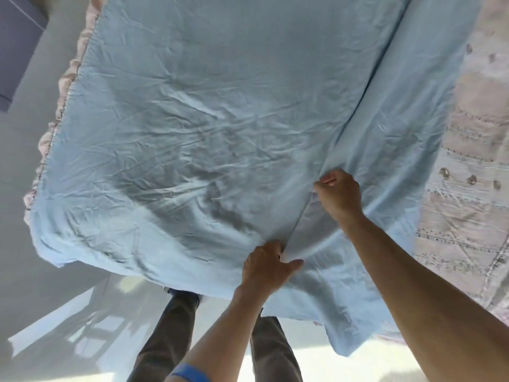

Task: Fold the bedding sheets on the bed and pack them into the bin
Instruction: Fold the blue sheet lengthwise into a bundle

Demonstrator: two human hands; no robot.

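A light blue sheet [209,125] lies spread and wrinkled over most of the bed, its near edge hanging off the mattress. A fold line runs from the upper right down toward my hands. My left hand [267,267] pinches the sheet at the near end of that fold, close to the bed's edge. My right hand [340,195] grips a bunch of the same sheet a little farther up the fold. The bin is not in view.
A pinkish embroidered bedspread [465,210] lies under the sheet on the right, and its ruffled edge [59,97] shows along the left side. Light floor [68,312] lies below the bed. My legs in dark trousers [170,332] stand at the bed's near edge.
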